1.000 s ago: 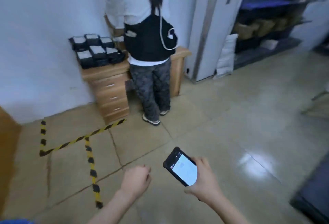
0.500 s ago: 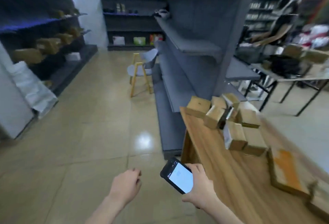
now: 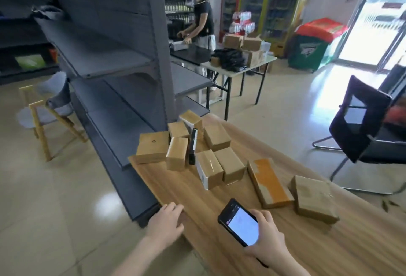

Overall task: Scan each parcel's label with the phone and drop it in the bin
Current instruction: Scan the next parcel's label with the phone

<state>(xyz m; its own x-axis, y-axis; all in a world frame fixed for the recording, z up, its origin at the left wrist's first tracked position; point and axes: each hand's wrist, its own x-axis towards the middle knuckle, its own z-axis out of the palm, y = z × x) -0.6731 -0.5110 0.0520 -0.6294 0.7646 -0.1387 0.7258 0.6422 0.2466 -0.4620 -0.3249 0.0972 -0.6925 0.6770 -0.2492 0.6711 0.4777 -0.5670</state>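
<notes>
Several brown cardboard parcels (image 3: 229, 164) lie in a loose cluster on a long wooden table (image 3: 329, 249). A flat one with orange tape (image 3: 269, 182) and a squat one (image 3: 313, 199) lie nearest my right side. My right hand (image 3: 267, 244) holds a black phone (image 3: 240, 222) with a lit white screen above the table's near part. At the table's left edge hovers my left hand (image 3: 165, 223), fingers loosely apart and holding nothing. No bin is in view.
Grey metal shelving (image 3: 114, 60) stands close along the table's left end. A wooden chair (image 3: 47, 108) is left of it. A black office chair (image 3: 364, 122) stands right of the table. A person works at a far table (image 3: 237, 65) stacked with boxes.
The view has swung right, from a person at a desk, past the shelving aisle, onto the parcel table. Both hands now reach the table; the phone stays in my right hand.
</notes>
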